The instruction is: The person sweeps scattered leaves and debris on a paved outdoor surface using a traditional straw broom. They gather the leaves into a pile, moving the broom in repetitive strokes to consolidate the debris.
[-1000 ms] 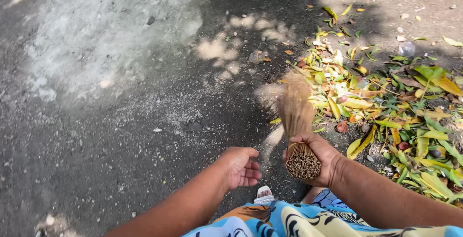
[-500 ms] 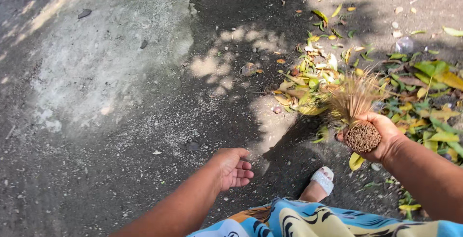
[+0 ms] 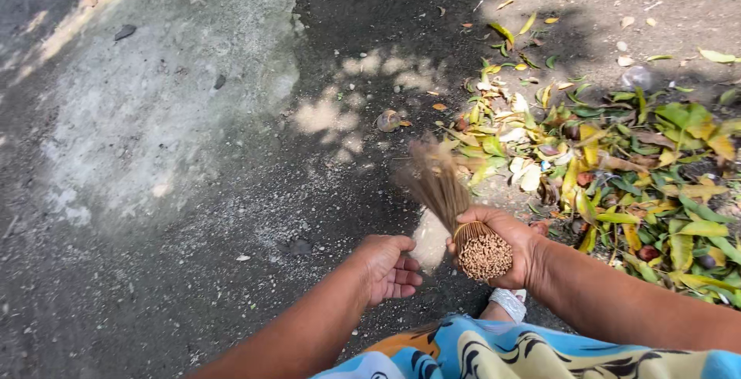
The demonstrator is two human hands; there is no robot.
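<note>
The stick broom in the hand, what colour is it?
Light brown stick broom, head view, gripped by the right hand.

The bundled stick broom point(image 3: 463, 217) in my right hand point(image 3: 513, 244) is tan-brown, its cut end a cluster of pale dots. The heap of fallen leaves point(image 3: 625, 163) mixes bright green, yellow and dry brown. The rough asphalt ground point(image 3: 193, 271) is dark grey with a pale whitish patch. My wrap cloth point(image 3: 478, 352) shows blue, orange and cream with black lines.
</note>
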